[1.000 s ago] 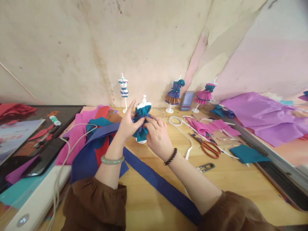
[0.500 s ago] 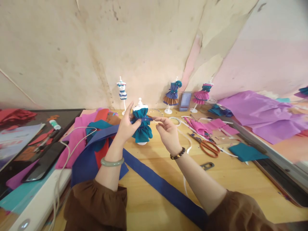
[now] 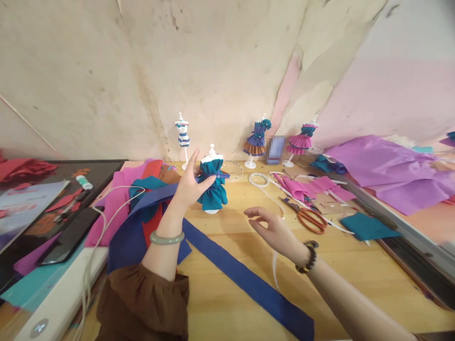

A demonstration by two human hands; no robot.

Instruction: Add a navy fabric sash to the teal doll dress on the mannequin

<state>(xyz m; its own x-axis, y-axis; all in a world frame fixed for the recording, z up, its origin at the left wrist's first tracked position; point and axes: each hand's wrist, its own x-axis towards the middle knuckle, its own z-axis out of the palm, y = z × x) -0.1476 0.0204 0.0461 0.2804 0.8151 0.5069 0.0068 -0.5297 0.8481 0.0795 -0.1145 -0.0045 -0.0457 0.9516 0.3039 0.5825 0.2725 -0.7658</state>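
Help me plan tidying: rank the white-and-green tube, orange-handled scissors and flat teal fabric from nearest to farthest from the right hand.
1. Orange-handled scissors, right of the right hand.
2. Flat teal fabric, farther right.
3. White-and-green tube, far left side.

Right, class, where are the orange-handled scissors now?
In the head view, the orange-handled metal scissors lie right of centre on the wooden table, just left of the folded teal cloth.

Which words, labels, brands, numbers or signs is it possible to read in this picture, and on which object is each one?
No text can be read with certainty.
Booklet at far left: red print, too blurred.
White-and-green tube: label too small.
Round badge on the white bar: a small pale mark, unclear.
Blue card by the wall: pixelated, unreadable.
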